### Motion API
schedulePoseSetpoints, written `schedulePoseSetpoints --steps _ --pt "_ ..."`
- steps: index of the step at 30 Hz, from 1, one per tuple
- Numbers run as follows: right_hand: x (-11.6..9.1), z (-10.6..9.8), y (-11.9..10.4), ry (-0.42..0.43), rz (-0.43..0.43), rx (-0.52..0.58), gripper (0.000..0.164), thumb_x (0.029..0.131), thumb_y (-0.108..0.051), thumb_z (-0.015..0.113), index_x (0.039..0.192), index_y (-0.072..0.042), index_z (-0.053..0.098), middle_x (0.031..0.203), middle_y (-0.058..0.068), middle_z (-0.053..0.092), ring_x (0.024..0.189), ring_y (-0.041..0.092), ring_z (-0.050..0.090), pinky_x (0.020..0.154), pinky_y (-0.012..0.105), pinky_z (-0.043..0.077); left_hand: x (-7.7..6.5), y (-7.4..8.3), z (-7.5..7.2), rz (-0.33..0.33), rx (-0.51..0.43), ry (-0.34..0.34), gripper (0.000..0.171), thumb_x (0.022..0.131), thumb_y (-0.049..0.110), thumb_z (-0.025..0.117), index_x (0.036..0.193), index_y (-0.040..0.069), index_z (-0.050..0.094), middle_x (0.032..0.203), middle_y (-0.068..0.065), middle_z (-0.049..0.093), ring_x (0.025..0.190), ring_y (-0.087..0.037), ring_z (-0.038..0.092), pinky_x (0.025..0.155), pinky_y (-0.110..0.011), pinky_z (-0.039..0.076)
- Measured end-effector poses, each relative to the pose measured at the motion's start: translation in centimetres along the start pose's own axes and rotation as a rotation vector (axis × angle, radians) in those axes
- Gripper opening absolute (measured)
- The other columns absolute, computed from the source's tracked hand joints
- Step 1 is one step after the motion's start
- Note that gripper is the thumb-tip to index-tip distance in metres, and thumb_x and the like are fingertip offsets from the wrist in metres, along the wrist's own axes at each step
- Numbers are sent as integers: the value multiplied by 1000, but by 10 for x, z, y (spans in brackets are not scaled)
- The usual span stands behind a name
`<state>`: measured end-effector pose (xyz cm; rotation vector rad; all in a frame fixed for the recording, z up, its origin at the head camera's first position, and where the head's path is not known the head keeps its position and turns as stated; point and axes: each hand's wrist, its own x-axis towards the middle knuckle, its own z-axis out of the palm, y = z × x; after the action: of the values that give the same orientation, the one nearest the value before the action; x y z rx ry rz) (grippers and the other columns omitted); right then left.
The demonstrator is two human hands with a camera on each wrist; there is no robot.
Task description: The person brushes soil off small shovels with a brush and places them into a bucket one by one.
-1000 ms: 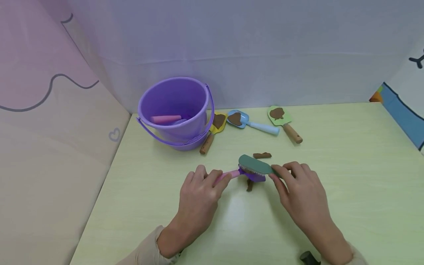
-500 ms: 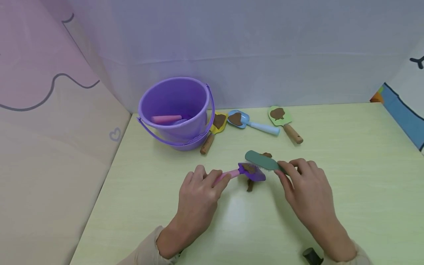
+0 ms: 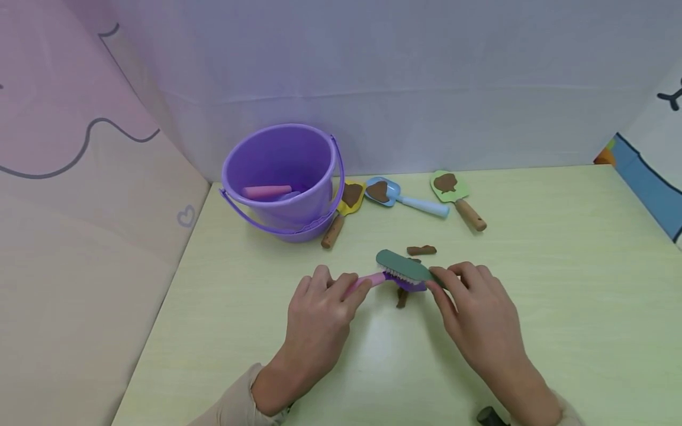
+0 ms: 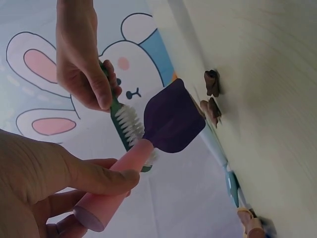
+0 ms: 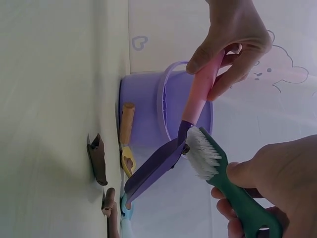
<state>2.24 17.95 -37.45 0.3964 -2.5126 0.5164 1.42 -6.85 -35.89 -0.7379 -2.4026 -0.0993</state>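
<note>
Stroke: your green brush [image 3: 403,266] has moved toward your left hand [image 3: 319,322], back over the purple trowel [image 4: 173,119].
Right grip: your right hand [image 3: 474,316] pinches the brush's handle.
Left grip: holding the trowel's pink handle above the tabletop [image 3: 575,284].
Nearby: brown pieces [image 3: 421,250] on the tabletop.
Rear: purple bucket [image 3: 288,219], yellow trowel [image 3: 348,207].

Soft glare on table [image 3: 373,367]; wrist views dimmer.

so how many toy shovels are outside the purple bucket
4: yellow wooden-handled shovel beside the bucket; light blue shovel right of it; green wooden-handled shovel farthest right; purple pink-handled shovel in the left hand. The bucket may hide others.
</note>
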Motion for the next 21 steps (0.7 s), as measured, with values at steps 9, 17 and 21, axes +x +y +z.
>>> schedulePoseSetpoints --steps 9,17,21 --pt "1 1 7 24 1 -23 28 84 -12 86 109 -4 77 92 10 67 76 27 55 61 36 42 0 -1 -2 -4 -12 6 26 87 13 85 109 27 83 98 5 78 71 -20 47 58 -26 32" --pt "3 -1 14 35 16 -29 25 84 -10 85 107 -4 77 91 11 67 75 29 56 61 37 41 0 -1 -1 -5 -8 13 26 86 14 86 109 27 83 97 6 79 72 -20 48 59 -28 31" --pt "4 -3 18 37 34 -33 25 84 -9 86 107 -4 77 90 11 67 75 29 55 62 37 40 0 -2 0 4 4 29 28 86 12 86 108 28 83 97 7 78 72 -20 47 59 -28 31"
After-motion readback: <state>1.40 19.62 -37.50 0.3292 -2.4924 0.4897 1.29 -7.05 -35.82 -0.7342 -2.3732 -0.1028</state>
